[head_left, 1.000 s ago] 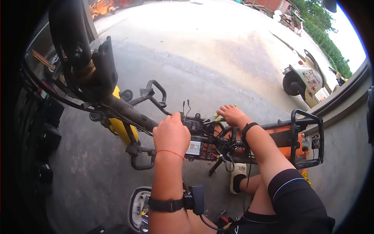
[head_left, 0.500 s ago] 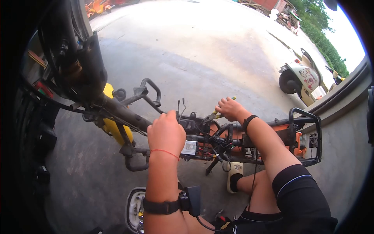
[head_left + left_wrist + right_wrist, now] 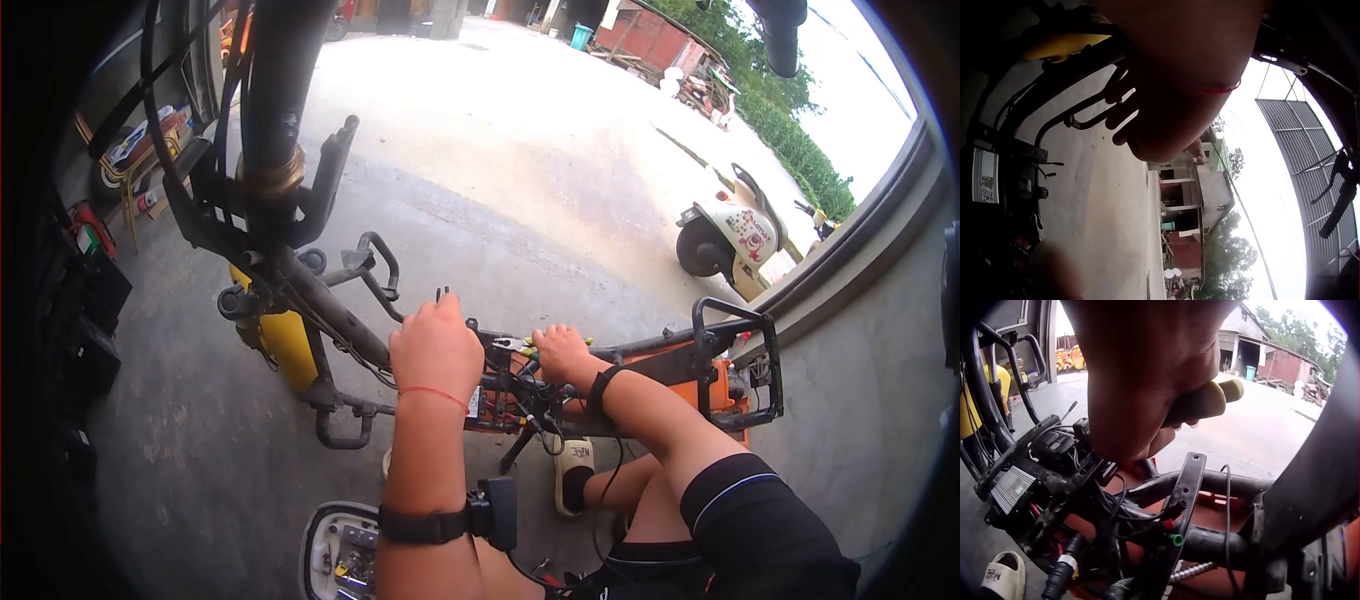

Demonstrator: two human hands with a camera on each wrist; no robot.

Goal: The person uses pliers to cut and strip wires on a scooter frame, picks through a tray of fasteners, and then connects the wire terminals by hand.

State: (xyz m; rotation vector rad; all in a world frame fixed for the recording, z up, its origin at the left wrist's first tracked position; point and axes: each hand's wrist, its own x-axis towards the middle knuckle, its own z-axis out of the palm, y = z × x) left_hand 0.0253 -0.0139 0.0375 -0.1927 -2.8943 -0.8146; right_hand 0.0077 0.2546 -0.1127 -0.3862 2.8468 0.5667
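Note:
My right hand grips a pair of pliers over the stripped scooter frame. Their metal jaws point left, close over the wiring. In the right wrist view, the black and yellow-green handle ends stick out of the fist. My left hand is held above the frame, left of the pliers. Its fingers are loosely bent with nothing visible between them. Two thin upright cable ends stand apart from those fingers. A finned silver box sits on the frame beside the wires.
A white scooter stands outside at right. A tray of tools and small parts lies on the floor below my left arm. My slippered foot is beside the frame. Dark boxes line the left side.
The head view has tilted up and the frame sits further left in it. My right hand has lowered toward the frame with the pliers, nearer my left hand. The left hand has shifted right along the frame.

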